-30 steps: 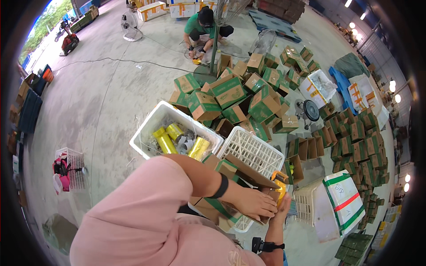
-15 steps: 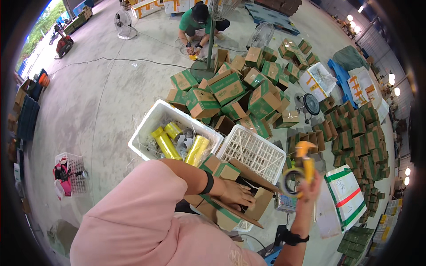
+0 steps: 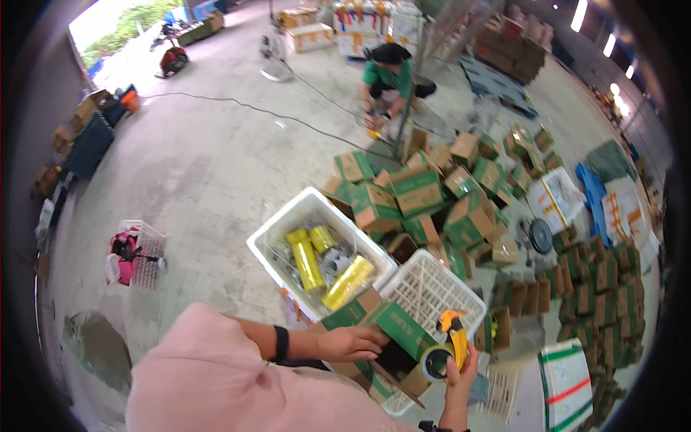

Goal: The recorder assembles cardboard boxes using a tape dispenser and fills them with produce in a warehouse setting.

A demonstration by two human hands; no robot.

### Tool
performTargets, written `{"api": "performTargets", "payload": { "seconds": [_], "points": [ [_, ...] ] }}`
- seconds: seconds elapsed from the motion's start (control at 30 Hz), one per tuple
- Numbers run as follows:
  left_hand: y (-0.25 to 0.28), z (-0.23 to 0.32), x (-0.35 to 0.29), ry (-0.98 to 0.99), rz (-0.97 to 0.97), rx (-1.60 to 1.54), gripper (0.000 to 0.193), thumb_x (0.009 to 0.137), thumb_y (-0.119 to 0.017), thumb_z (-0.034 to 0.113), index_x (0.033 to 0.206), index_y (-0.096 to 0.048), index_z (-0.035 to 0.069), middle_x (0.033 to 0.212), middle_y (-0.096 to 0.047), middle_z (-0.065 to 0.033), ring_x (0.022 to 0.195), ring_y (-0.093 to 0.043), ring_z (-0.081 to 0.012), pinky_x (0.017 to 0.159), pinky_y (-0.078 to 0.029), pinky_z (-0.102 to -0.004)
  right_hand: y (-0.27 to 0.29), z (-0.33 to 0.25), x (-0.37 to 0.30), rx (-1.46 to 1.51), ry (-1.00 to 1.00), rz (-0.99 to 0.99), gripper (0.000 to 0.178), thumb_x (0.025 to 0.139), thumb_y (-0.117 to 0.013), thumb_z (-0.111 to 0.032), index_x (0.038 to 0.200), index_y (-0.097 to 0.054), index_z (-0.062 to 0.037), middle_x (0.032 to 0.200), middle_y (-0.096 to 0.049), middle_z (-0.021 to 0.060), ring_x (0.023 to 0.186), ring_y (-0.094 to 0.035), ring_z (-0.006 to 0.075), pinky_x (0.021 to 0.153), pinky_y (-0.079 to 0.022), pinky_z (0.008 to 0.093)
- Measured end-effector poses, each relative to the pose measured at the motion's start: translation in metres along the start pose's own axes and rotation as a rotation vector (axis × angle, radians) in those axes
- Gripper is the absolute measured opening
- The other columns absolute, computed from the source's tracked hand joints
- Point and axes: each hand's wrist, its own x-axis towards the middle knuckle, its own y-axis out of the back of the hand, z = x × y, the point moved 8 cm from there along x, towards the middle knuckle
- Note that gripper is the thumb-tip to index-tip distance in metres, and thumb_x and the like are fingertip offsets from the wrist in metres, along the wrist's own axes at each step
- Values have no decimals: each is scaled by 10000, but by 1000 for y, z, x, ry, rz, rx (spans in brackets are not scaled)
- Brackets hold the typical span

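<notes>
In front of me a brown and green cardboard box (image 3: 407,325) stands with its top flaps loose and its dark inside showing. My left hand (image 3: 354,343) is at the near left of the opening, its fingers curled over a flap edge. My right hand (image 3: 463,369) grips a yellow tape dispenser (image 3: 458,344) by its handle, at the box's right side. A large roll of tape (image 3: 437,363) sits on the dispenser, close to the box. A white plastic crate (image 3: 471,302) lies just beyond the box.
A white foam box (image 3: 260,247) to the left holds several yellow tape rolls (image 3: 306,261). Many cardboard boxes (image 3: 417,191) lie heaped ahead, with stacked ones (image 3: 601,288) at right. A person (image 3: 389,75) crouches beside a pole. A cable (image 3: 252,111) crosses the floor.
The whole view has shifted. My right hand has brought the tape dispenser down and closer to the box. My left hand has drawn back from the opening to a flap edge.
</notes>
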Motion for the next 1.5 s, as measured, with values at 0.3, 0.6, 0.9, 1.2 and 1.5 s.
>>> {"api": "performTargets", "payload": {
  "seconds": [0.3, 0.6, 0.9, 1.2, 1.5],
  "points": [
    [-15, -74, 31, 597, 436, 30, 673, 927, -453, 470, 1397, -305, 12, 1385, -397, -228, 1255, -420, -357, 1057, -330, -374, 11, -3, -4, 169, -108, 107, 523, 795, -626, -57, 1271, -406, -50, 971, -573, 48, 736, -522, 78, 599, -425, 197],
    [-39, -51, 83, 528, -91, 131, 581, 945, -428, 459, 1417, -307, 143, 1431, -380, -134, 1222, -462, -347, 994, -400, -406, 15, -74, -73, -113, 366, 5, 794, 768, -705, -262, 1377, -272, 3, 1259, -432, 204, 1133, -496, 312, 975, -395, 397],
    [-100, 1, 51, -124, -132, 556, 651, 824, -618, 254, 1350, -358, -28, 1427, -343, -192, 1350, -297, -309, 1110, -250, -439, 2, -45, -105, -573, 359, 23, 633, 768, -682, -218, 1306, -430, 0, 1178, -549, 234, 1027, -568, 381, 869, -465, 437],
    [-122, -3, 34, -304, -91, 489, 671, 742, -662, 262, 1315, -428, 1, 1355, -440, -169, 1279, -408, -309, 1094, -301, -439, 26, -4, -55, -719, 347, 53, 632, 838, -651, -329, 1332, -407, -18, 1117, -520, 205, 1024, -508, 318, 867, -422, 442],
    [-107, -2, 36, -224, -119, 530, 789, 678, -682, 393, 1317, -426, 6, 1418, -374, -131, 1345, -315, -282, 1112, -260, -417, -202, -95, 203, -1321, 297, -632, 492, 755, -675, -478, 897, -642, -8, 893, -643, 204, 856, -625, 359, 739, -490, 427]
  ]
}}
